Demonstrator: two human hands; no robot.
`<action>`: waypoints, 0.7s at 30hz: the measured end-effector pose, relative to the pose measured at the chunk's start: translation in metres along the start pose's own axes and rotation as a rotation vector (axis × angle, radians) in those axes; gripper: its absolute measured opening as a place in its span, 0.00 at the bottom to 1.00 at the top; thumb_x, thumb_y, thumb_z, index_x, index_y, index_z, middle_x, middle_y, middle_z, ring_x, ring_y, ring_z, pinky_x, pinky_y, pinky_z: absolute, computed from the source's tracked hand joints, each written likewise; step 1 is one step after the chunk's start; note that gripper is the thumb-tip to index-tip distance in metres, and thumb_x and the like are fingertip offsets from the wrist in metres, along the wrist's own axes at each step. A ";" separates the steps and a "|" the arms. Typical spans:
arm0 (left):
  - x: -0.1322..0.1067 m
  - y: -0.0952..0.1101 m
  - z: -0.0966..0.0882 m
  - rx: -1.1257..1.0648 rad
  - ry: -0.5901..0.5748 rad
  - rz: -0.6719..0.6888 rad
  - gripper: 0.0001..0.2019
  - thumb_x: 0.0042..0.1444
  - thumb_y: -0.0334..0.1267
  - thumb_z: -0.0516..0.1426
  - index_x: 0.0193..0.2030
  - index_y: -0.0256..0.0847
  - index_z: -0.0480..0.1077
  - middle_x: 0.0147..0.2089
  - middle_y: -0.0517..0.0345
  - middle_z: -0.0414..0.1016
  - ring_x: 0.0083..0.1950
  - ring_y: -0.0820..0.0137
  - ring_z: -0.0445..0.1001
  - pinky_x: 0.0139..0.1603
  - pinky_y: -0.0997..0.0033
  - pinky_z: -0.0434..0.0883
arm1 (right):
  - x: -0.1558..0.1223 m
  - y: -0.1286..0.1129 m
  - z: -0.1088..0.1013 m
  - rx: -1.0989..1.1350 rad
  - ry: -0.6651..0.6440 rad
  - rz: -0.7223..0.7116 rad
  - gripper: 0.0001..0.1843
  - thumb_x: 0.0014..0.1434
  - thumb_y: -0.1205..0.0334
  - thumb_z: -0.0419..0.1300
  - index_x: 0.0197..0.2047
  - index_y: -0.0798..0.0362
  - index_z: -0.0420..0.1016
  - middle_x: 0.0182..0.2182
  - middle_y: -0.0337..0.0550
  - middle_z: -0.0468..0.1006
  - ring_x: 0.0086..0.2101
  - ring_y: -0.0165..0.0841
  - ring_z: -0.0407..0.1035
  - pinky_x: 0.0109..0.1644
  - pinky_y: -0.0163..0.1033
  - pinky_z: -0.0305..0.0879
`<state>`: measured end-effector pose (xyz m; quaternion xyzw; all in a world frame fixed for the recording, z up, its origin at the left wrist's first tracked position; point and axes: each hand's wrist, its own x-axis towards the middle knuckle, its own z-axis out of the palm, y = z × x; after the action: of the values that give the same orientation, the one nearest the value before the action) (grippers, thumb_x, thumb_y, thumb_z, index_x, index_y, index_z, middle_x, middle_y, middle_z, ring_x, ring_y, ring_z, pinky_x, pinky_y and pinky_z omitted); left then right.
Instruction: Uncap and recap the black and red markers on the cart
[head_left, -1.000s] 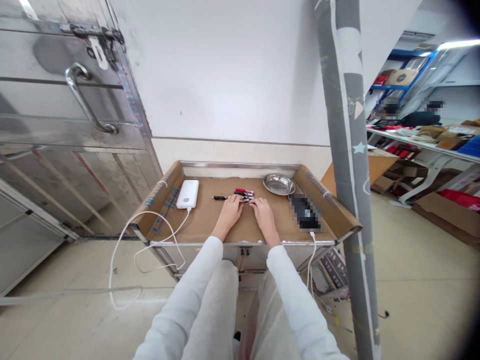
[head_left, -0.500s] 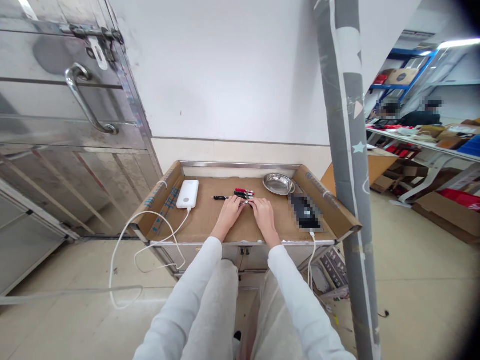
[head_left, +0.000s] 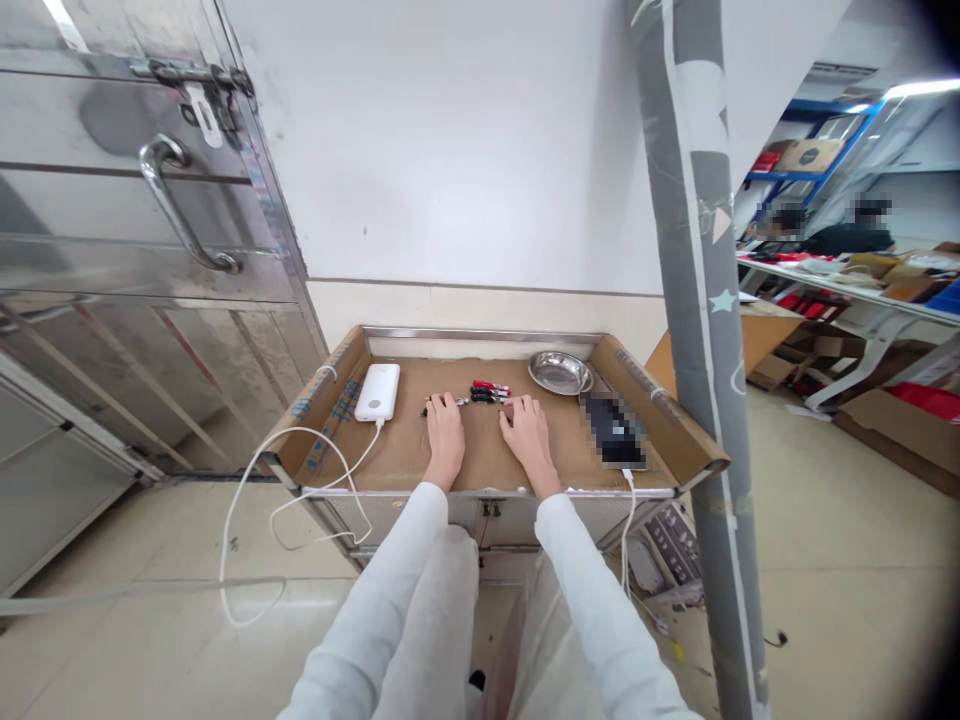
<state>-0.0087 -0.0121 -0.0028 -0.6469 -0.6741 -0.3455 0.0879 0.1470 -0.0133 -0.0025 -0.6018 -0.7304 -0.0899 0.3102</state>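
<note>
On the cardboard-lined table top, my left hand (head_left: 445, 440) rests with its fingers curled down over a black pen (head_left: 461, 402). Only the pale end and a dark bit of that pen show past the fingers. My right hand (head_left: 527, 440) is bent over the cardboard a little to the right, thumb and fingers close together. A tiny dark bit shows at its thumb; what it is, I cannot make out. Between and just beyond the hands lie a red pen (head_left: 491, 386) and several black pens (head_left: 486, 396), side by side.
A white power bank (head_left: 377, 392) with a cable lies at left. At the back right sits a round metal dish (head_left: 559, 372), and in front of it a dark, blurred-out phone-like device (head_left: 615, 430) on a cable. A wrapped grey pole (head_left: 705, 300) stands right of the table (head_left: 420, 455).
My hands have drawn apart from their meeting point over the pens. The left has moved left onto a black pen; the right has shifted slightly and stays near its place.
</note>
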 end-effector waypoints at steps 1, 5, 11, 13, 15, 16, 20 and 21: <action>0.000 0.000 0.002 0.012 -0.005 0.014 0.12 0.62 0.27 0.42 0.43 0.35 0.66 0.43 0.42 0.68 0.47 0.57 0.67 0.48 0.55 0.66 | 0.000 0.000 0.001 -0.031 -0.004 0.016 0.10 0.61 0.63 0.51 0.42 0.56 0.70 0.39 0.52 0.72 0.42 0.41 0.64 0.46 0.44 0.60; 0.004 0.002 0.006 0.037 -0.033 0.069 0.12 0.61 0.26 0.43 0.45 0.33 0.65 0.45 0.42 0.67 0.47 0.59 0.67 0.47 0.58 0.67 | 0.002 0.000 0.004 -0.101 -0.038 0.045 0.08 0.62 0.65 0.51 0.38 0.55 0.70 0.37 0.50 0.71 0.41 0.40 0.63 0.44 0.42 0.58; 0.011 0.010 0.013 -0.020 -0.173 0.287 0.10 0.62 0.29 0.45 0.44 0.37 0.66 0.45 0.46 0.68 0.47 0.60 0.66 0.48 0.59 0.65 | 0.009 0.002 0.008 -0.085 -0.072 -0.011 0.10 0.64 0.66 0.49 0.40 0.55 0.72 0.38 0.50 0.72 0.40 0.39 0.64 0.45 0.42 0.57; 0.013 0.012 0.016 -0.022 -0.185 0.284 0.09 0.63 0.31 0.46 0.43 0.38 0.67 0.44 0.46 0.68 0.48 0.59 0.66 0.48 0.58 0.65 | 0.010 0.003 0.008 -0.061 -0.057 -0.018 0.10 0.64 0.65 0.50 0.41 0.54 0.72 0.38 0.50 0.72 0.40 0.39 0.64 0.45 0.42 0.57; 0.015 0.013 0.018 -0.029 -0.192 0.282 0.08 0.63 0.33 0.47 0.42 0.38 0.67 0.44 0.47 0.68 0.48 0.59 0.66 0.50 0.57 0.64 | 0.008 0.004 0.007 -0.062 -0.024 0.020 0.10 0.64 0.63 0.51 0.42 0.55 0.72 0.39 0.50 0.72 0.40 0.39 0.64 0.45 0.42 0.57; 0.015 0.013 0.019 -0.031 -0.198 0.289 0.08 0.63 0.34 0.48 0.41 0.38 0.67 0.44 0.47 0.69 0.48 0.59 0.66 0.50 0.56 0.64 | 0.007 0.004 0.007 -0.071 -0.010 0.050 0.10 0.63 0.63 0.51 0.42 0.55 0.71 0.39 0.50 0.72 0.41 0.40 0.64 0.45 0.42 0.57; 0.016 0.012 0.020 -0.057 -0.221 0.330 0.06 0.63 0.36 0.50 0.39 0.39 0.67 0.42 0.50 0.69 0.47 0.60 0.66 0.50 0.58 0.64 | 0.004 0.003 0.006 -0.085 -0.022 0.072 0.10 0.64 0.64 0.50 0.39 0.56 0.72 0.38 0.51 0.72 0.41 0.41 0.64 0.44 0.42 0.56; 0.016 0.012 0.020 -0.072 -0.226 0.338 0.06 0.63 0.36 0.50 0.39 0.39 0.67 0.42 0.51 0.69 0.47 0.61 0.66 0.50 0.58 0.64 | 0.004 0.003 0.006 -0.074 -0.034 0.045 0.11 0.64 0.64 0.49 0.39 0.55 0.72 0.37 0.51 0.73 0.41 0.40 0.64 0.44 0.42 0.56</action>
<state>0.0065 0.0111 -0.0043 -0.7881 -0.5489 -0.2748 0.0454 0.1479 -0.0066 -0.0057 -0.6306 -0.7181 -0.0998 0.2771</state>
